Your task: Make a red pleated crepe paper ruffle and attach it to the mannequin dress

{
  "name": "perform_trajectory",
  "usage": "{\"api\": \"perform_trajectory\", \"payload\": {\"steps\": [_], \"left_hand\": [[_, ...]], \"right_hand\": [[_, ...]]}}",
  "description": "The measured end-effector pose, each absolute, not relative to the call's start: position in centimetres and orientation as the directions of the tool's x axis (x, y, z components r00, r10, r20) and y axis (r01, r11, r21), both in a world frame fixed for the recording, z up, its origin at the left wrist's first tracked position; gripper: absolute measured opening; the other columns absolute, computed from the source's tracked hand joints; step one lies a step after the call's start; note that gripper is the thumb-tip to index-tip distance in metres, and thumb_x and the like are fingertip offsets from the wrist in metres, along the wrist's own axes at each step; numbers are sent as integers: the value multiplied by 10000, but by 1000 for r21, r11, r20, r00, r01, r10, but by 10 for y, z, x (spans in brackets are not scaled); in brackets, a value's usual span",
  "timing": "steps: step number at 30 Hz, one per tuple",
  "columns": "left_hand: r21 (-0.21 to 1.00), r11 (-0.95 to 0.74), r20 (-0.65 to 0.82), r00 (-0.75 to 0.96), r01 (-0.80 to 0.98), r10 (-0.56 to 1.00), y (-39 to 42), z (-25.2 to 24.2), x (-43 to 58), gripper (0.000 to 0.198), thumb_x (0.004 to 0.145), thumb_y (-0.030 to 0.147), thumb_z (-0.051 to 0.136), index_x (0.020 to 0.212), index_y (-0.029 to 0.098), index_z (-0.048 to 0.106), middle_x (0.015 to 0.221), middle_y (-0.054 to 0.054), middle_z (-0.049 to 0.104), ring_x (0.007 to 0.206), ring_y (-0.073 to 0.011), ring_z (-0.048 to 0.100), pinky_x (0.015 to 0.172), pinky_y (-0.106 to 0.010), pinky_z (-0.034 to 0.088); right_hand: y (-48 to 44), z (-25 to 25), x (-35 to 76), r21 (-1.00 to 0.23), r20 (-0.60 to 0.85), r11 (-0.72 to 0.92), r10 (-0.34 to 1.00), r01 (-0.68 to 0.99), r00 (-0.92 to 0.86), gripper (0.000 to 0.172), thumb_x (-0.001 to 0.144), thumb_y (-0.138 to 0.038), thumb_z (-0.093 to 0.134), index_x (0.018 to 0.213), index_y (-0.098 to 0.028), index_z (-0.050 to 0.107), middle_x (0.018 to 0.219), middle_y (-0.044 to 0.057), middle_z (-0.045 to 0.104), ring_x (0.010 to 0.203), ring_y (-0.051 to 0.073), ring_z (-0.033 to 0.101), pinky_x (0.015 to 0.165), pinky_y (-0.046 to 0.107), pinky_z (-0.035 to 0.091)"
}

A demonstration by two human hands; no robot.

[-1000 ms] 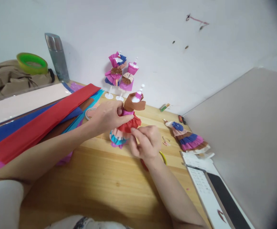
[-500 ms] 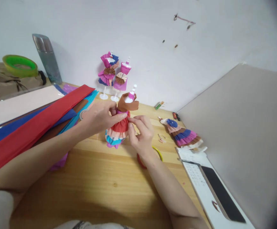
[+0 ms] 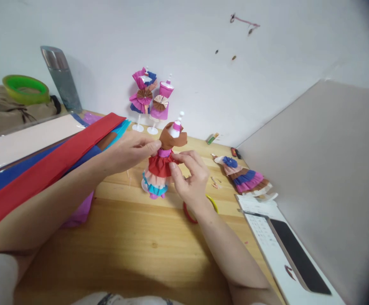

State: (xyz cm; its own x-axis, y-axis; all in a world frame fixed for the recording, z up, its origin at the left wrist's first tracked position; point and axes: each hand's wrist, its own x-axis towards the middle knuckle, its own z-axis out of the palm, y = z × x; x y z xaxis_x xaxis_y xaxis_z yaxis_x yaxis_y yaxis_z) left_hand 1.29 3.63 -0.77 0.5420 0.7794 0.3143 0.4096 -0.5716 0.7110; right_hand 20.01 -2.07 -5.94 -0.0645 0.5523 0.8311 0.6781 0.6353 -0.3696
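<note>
A small mannequin (image 3: pixel 175 130) stands tilted in a layered paper dress. Its top is brown paper (image 3: pixel 168 137), the waist a magenta band (image 3: pixel 164 153). Below come red (image 3: pixel 159 166), peach and turquoise ruffles, with magenta at the hem. My left hand (image 3: pixel 135 149) is at the left side of the brown top, thumb and fingers closed at its edge. On the other side, my right hand (image 3: pixel 191 176) pinches the right edge of the red ruffle between thumb and forefinger. The fingertips partly cover that edge.
Two dressed mannequins (image 3: pixel 143 94) stand by the wall. Folded coloured paper (image 3: pixel 85 146) lies left, near a bottle (image 3: pixel 62 78) and green tape roll (image 3: pixel 25 90). Under my right wrist are red-and-yellow scissor handles (image 3: pixel 214 204). Another paper dress (image 3: pixel 244 178) and a white box (image 3: pixel 267 237) lie right.
My left hand has moved up from the waist to the brown top, uncovering the magenta band. The mannequin leans slightly more to the right. My right hand stays at the red ruffle.
</note>
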Motion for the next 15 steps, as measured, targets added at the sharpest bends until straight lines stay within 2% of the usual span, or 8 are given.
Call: {"api": "perform_trajectory", "payload": {"steps": [4, 8, 12, 15], "left_hand": [[713, -541, 239, 570, 447, 786, 33, -8, 17, 314, 817, 340, 478, 620, 157, 639, 531, 33, 503, 544, -100, 426, 523, -236, 302], [687, -565, 251, 581, 456, 774, 31, -8, 20, 216, 777, 280, 556, 635, 154, 657, 611, 19, 630, 622, -111, 529, 591, -227, 382], [661, -597, 272, 596, 454, 755, 32, -8, 18, 157, 752, 233, 581, 639, 163, 665, 598, 33, 632, 598, -100, 528, 589, -221, 386], [649, -593, 279, 576, 477, 768, 33, -8, 15, 162, 744, 240, 584, 610, 175, 647, 577, 43, 612, 597, -103, 524, 593, -224, 384]], "right_hand": [[-20, -54, 199, -492, 778, 600, 628, 631, 9, 119, 865, -244, 613, 754, -201, 622, 717, 20, 602, 695, 171, 575, 656, 328, 475], [-17, -53, 200, -598, 731, 582, 678, 551, 76, 189, 859, -240, 612, 676, -196, 588, 652, -12, 564, 650, 148, 538, 638, 304, 444], [-13, -56, 202, -680, 675, 551, 728, 484, 120, 181, 842, -244, 616, 671, -187, 594, 638, -17, 562, 637, 140, 532, 631, 296, 429], [-13, -56, 205, -697, 668, 551, 732, 459, 136, 152, 842, -242, 610, 700, -188, 610, 660, -10, 591, 654, 143, 546, 646, 298, 437]]}}
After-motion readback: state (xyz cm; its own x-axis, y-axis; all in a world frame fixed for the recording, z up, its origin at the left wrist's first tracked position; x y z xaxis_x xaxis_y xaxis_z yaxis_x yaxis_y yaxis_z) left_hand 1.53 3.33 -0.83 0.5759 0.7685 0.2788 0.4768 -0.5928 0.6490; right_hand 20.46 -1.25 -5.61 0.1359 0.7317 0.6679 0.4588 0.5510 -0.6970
